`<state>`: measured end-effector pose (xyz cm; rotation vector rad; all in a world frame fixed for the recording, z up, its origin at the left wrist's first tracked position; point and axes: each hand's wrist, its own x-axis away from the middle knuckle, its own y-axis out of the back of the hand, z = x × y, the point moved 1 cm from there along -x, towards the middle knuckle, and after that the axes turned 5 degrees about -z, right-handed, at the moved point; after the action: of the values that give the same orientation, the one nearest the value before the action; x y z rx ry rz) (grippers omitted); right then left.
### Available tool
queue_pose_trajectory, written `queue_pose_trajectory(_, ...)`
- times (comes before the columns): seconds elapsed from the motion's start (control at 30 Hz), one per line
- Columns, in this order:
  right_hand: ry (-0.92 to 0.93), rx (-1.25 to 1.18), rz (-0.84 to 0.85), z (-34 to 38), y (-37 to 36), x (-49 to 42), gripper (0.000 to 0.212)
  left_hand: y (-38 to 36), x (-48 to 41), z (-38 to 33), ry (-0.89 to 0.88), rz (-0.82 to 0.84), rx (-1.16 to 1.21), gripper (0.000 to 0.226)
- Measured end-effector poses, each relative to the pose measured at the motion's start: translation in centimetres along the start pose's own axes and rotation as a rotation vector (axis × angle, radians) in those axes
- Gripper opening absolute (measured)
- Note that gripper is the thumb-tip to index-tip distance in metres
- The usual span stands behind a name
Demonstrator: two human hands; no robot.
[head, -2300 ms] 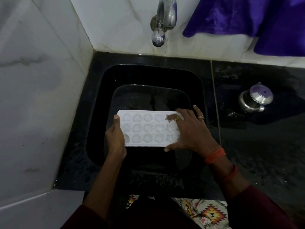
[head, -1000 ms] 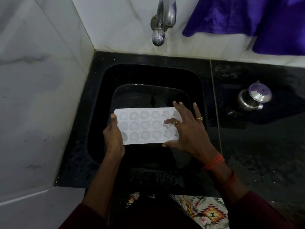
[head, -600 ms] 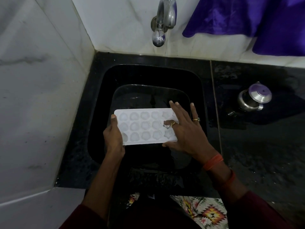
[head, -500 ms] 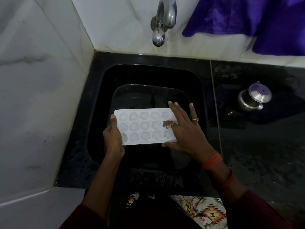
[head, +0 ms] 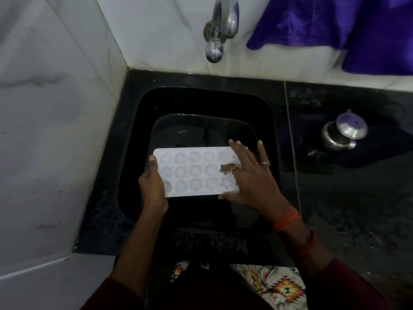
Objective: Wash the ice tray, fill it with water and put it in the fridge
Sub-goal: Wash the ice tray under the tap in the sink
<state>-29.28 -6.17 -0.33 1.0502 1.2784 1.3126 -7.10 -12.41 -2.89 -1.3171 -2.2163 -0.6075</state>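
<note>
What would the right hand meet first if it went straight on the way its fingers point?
Probably the far wall of the black stone sink; the right hand points away over the white plastic ice tray. Depth is unclear.

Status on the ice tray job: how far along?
Done: nothing clearly finished. In hand: washing; left hand grips the ice tray over the sink, right hand presses a finger into a right-end cell. Left: filling, no water runs from the tap; then the fridge, not in view.
</note>
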Motion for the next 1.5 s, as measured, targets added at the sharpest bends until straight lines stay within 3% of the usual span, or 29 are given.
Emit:
queue_pose_trajectory(0.5, -0.011, -0.035, -0.007, 0.6, 0.66, 0.01, 0.07, 0.17, -0.07, -0.03, -0.007, 0.006, 0.02, 0.042)
queue_pose_trajectory(0.77, 0.014, 0.048, 0.071, 0.58, 0.31, 0.22, 0.073, 0.32, -0.03, 0.24, 0.003, 0.003, 0.008, 0.048)
queue_pose_trajectory(1.23, -0.023, -0.03, -0.102, 0.71, 0.98, 0.63, 0.072, 0.36, 0.04, 0.03, -0.023, 0.009, 0.016, 0.042)
queue_pose_trajectory(1.5, -0.016, 0.048, 0.023, 0.58, 0.93, 0.66, 0.072, 0.33, 0.21, 0.27, -0.028, 0.025, 0.007, 0.036)
